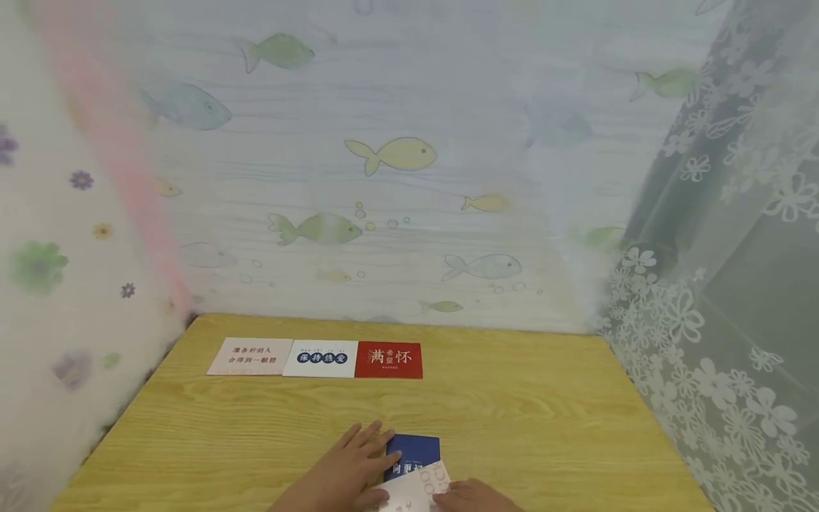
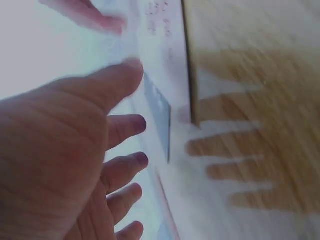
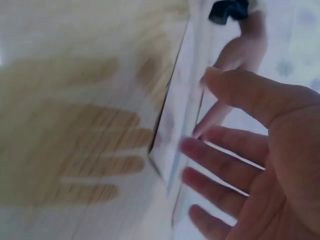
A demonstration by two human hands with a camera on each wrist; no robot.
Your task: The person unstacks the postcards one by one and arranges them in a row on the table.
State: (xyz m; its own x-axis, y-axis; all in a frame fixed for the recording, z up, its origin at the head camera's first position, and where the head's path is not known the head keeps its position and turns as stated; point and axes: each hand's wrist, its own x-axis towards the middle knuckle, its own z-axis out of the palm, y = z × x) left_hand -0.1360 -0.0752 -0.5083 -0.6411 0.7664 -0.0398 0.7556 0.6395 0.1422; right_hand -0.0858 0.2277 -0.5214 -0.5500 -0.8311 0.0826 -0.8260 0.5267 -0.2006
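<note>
A pale card (image 1: 409,491) with printed characters lies askew at the near side of the table, covering the lower part of a blue card (image 1: 416,449). My left hand (image 1: 345,473) is spread at their left, fingers straight beside the blue card and thumb over the pale one. In the left wrist view, its thumb and fingers (image 2: 125,162) stand apart with nothing between them. At the pale card's right edge is my right hand (image 1: 476,496). Its fingers (image 3: 222,162) are loosely extended and separated in the right wrist view, tips close to the pale card (image 3: 175,110).
Along the back left of the wooden table (image 1: 525,398), a pink card (image 1: 251,355), a white card (image 1: 320,368) and a red card (image 1: 388,368) form a row. A fish-patterned curtain (image 1: 397,85) hangs behind; flowered lace (image 1: 723,377) borders the right side.
</note>
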